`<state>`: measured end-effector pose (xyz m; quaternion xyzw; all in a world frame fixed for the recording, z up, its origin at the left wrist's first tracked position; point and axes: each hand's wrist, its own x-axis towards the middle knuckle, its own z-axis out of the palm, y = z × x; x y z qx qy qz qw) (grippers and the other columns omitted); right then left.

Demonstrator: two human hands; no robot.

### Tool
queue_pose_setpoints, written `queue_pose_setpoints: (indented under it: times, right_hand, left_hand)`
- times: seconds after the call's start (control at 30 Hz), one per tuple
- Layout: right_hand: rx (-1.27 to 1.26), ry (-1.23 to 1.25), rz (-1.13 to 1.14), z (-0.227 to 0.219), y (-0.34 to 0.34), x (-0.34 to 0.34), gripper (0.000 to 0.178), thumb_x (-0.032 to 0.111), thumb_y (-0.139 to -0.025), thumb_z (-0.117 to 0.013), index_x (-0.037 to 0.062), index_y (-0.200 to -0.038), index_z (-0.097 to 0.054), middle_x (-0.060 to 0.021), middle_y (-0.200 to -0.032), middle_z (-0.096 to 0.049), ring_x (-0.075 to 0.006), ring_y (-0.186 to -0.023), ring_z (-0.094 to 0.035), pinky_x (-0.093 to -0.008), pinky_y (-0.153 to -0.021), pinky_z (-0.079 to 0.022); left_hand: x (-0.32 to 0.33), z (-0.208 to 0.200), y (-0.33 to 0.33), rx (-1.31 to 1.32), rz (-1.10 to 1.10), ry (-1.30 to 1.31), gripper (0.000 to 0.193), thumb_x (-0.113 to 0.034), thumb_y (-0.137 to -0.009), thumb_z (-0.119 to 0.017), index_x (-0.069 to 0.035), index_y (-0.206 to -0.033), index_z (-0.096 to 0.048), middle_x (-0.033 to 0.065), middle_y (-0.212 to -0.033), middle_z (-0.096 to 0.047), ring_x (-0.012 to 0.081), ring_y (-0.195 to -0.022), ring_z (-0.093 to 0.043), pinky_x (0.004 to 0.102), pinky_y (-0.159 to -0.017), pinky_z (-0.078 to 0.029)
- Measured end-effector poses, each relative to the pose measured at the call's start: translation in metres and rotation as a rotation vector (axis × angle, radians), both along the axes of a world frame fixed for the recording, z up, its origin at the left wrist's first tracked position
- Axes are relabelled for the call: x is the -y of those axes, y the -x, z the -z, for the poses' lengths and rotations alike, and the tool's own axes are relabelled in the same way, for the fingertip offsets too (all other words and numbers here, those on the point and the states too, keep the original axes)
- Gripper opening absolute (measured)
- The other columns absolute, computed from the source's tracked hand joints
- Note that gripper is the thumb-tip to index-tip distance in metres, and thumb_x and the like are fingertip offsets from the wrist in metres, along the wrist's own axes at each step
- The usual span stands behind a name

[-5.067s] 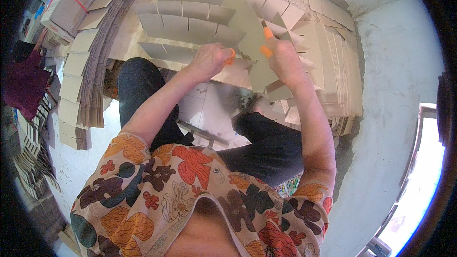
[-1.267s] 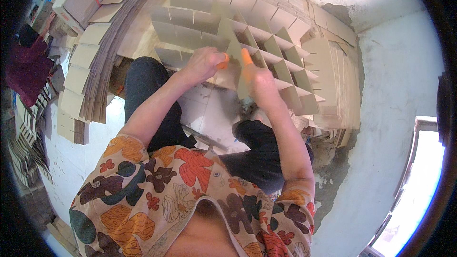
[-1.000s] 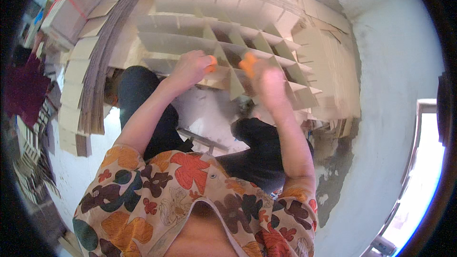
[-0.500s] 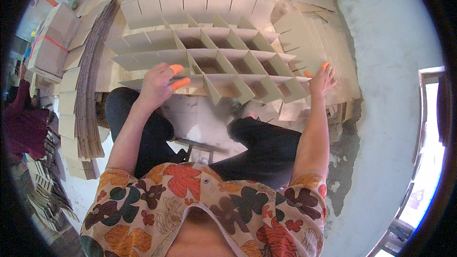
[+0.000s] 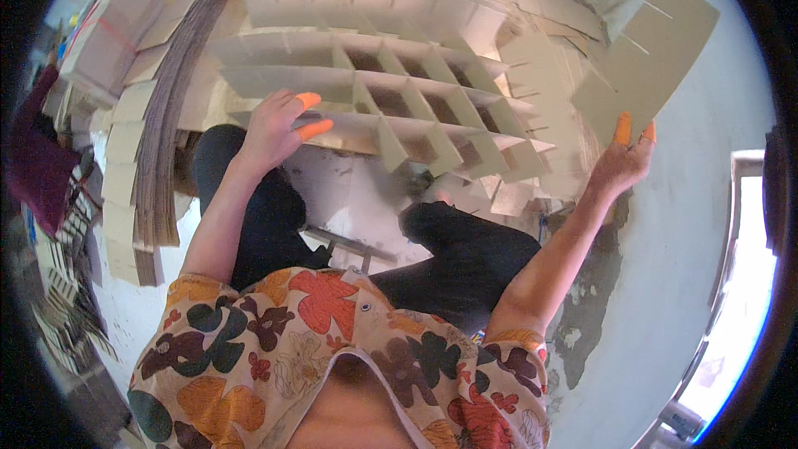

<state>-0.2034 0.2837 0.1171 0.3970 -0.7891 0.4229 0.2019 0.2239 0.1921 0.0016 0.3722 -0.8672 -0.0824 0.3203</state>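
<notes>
A grid of interlocked cardboard strips, a cell divider, lies across my knees. My left hand, with orange finger covers, grips the divider's near left edge. My right hand, also with orange fingertips, is stretched out to the right and holds up a slotted flat cardboard strip by its lower end, well clear of the grid. Both forearms are bare below a flowered shirt.
A tall stack of flat cardboard sheets stands on edge at my left, with more cardboard piles behind it. Loose slotted strips lie at the grid's far right. A pale wall and a bright window opening are at right.
My right hand left the middle of the grid, swung out to the right and now holds a loose slotted strip. My left hand stayed on the grid's left edge.
</notes>
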Motion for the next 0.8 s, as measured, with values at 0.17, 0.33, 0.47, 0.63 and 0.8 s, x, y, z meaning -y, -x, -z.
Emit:
queue_pose_setpoints:
  times: [0.17,0.33,0.47,0.63,0.8]
  right_hand:
    - [0.6,0.219,-0.839,0.0,-0.115,0.01,0.041,0.009,-0.09,-0.053,-0.001,-0.129,-0.046,-0.0117,-0.126,-0.054,-0.0169,-0.104,-0.054,-0.035,-0.089,-0.047]
    - [0.498,-0.355,-0.917,0.004,-0.19,0.021,0.051,-0.002,-0.083,-0.059,0.002,-0.132,-0.044,-0.0119,-0.114,-0.061,-0.0132,-0.094,-0.059,-0.0287,-0.078,-0.051]
    - [0.172,-0.379,-0.992,0.018,-0.214,0.034,0.056,-0.006,-0.081,-0.061,0.0042,-0.133,-0.044,-0.0096,-0.106,-0.065,-0.0091,-0.083,-0.057,-0.0252,-0.077,-0.05]
    - [0.112,-0.408,-1.04,0.042,-0.224,0.051,0.056,-0.007,-0.08,-0.06,0.0042,-0.132,-0.045,-0.018,-0.089,-0.065,-0.0105,-0.069,-0.055,-0.023,-0.07,-0.048]
    - [0.012,-0.416,-1.06,0.034,-0.232,0.053,0.054,-0.004,-0.08,-0.06,0.0035,-0.131,-0.045,-0.0223,-0.07,-0.057,-0.0166,-0.056,-0.05,-0.0249,-0.059,-0.046]
  left_hand:
    - [0.001,0.0,-0.026,0.029,-0.04,-0.07,0.038,-0.024,-0.067,-0.075,-0.004,-0.096,-0.061,0.011,-0.083,-0.062,0.0296,-0.08,-0.058,0.0377,-0.072,-0.046]
    - [0.005,0.013,-0.041,0.042,-0.013,-0.07,0.025,-0.014,-0.071,-0.071,-0.005,-0.092,-0.062,0.0095,-0.079,-0.062,0.029,-0.076,-0.058,0.0379,-0.069,-0.045]
    - [0.008,0.025,-0.04,-0.045,-0.002,-0.08,0.015,-0.01,-0.071,-0.068,-0.005,-0.084,-0.061,0.008,-0.072,-0.061,0.0273,-0.071,-0.058,0.0374,-0.068,-0.044]
    - [0.008,0.023,-0.035,-0.02,0.0,-0.033,0.013,-0.009,-0.071,-0.067,-0.006,-0.082,-0.061,0.0076,-0.07,-0.06,0.0267,-0.07,-0.057,0.0371,-0.065,-0.043]
    - [0.011,0.024,-0.034,-0.001,-0.022,-0.013,0.012,-0.009,-0.071,-0.067,-0.007,-0.081,-0.061,0.0082,-0.069,-0.058,0.0273,-0.069,-0.056,0.0378,-0.064,-0.043]
